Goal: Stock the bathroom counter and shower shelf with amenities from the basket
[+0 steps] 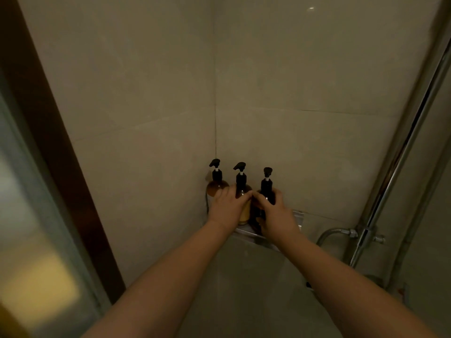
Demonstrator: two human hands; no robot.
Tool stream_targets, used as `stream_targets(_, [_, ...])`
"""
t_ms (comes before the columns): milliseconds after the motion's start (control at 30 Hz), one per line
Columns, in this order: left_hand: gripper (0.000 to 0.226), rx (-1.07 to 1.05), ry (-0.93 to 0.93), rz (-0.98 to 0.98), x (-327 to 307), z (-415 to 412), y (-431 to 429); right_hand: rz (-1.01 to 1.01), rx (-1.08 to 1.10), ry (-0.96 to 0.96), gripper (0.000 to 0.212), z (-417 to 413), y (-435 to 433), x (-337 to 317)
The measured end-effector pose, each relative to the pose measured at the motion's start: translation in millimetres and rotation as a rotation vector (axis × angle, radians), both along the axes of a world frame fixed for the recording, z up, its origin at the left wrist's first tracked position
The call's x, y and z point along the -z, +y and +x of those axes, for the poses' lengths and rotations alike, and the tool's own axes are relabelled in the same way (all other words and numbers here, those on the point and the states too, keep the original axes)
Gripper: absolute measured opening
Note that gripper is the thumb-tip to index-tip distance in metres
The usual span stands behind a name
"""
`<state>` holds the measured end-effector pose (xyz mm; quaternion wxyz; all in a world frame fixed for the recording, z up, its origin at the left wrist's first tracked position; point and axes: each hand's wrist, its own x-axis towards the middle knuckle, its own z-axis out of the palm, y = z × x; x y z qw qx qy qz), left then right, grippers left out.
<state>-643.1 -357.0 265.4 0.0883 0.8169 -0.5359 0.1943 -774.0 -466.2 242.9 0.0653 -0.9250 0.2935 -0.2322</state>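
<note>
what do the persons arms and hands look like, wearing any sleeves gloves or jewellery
Both arms are bare to the frame edge, no sleeves showing. The left hand and right hand wear no gloves. No watch, bracelet or ring can be seen, though the light is dim.

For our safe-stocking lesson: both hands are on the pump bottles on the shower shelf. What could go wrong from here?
1. Three bottles crowd the small corner shelf; shifting the right bottle, gripped by the right hand, could push the middle bottle off the front edge.
2. The left hand lies across the left bottle and middle bottle; in this dim light it might knock one over.
</note>
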Motion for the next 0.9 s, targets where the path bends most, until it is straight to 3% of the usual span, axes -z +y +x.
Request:
stream_targets(233, [0.080, -0.062, 0.002, 0.141, -16.7, -8.2, -3.1, -0.007, -0.036, 0.074, 0.082, -3.1, 7.2, -15.1])
stream_targets(333, [0.097, -0.122, 0.015, 0.255, -15.5, -12.6, 2.2, 0.032, -0.017, 0.146, 0.097, -8.3, 10.5, -11.9])
stream_targets(433, [0.104, -0.151, 0.033, 0.247, 0.1, -21.5, 17.4, 0.094, 0.066, 0.179, 0.111, -13.3, 25.3, 2.6])
stream_targets(667, [0.071, -0.109, 0.079, 0.240, 46.4, -47.7, 63.4, -0.177, -0.071, 0.139, 0.103, -13.2, 63.1, 14.0])
stream_targets(767, [0.066, -0.087, 0.128, 0.266, 70.9, -50.9, 76.2, -0.174, -0.138, 0.202, 0.088, -5.2, 73.8, 29.2])
stream_targets(900, [0.069, -0.109, 0.189, 0.364, 96.2, -48.9, 90.1, -0.100, -0.126, 0.342, 0.089, -8.3, 78.5, 53.5])
